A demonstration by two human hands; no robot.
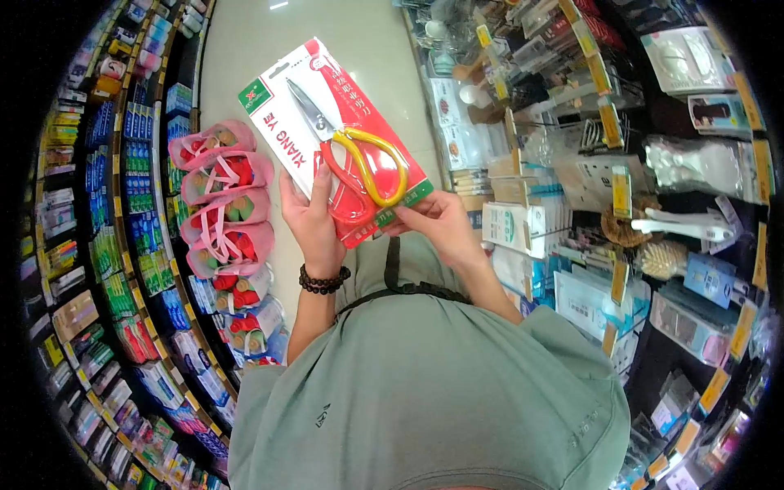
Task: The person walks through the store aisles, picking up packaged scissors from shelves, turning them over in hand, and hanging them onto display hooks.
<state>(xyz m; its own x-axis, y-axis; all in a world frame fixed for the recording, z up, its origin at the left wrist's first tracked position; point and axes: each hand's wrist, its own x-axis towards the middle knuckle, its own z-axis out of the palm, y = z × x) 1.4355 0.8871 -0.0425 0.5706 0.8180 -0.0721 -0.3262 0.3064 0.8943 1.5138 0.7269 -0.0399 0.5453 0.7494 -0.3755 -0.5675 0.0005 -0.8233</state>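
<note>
A pack of scissors (359,153) is held up in front of me, tilted, its hang-hole end pointing up and left. On its red and white card the scissors show metal blades, one red handle and one yellow handle under clear plastic. My left hand (314,216) grips the lower left edge, thumb on the front and the other fingers mostly hidden behind the card. At the lower right corner my right hand (437,227) pinches the green-edged border between thumb and fingers. A dark bead bracelet (324,280) circles my left wrist.
Shelves of boxed goods (139,155) line the left side, with pink bags (224,204) of colourful items jutting into the aisle. On the right hang packaged household goods, among them a scrub brush (663,258). The pale shiny floor (245,49) runs between.
</note>
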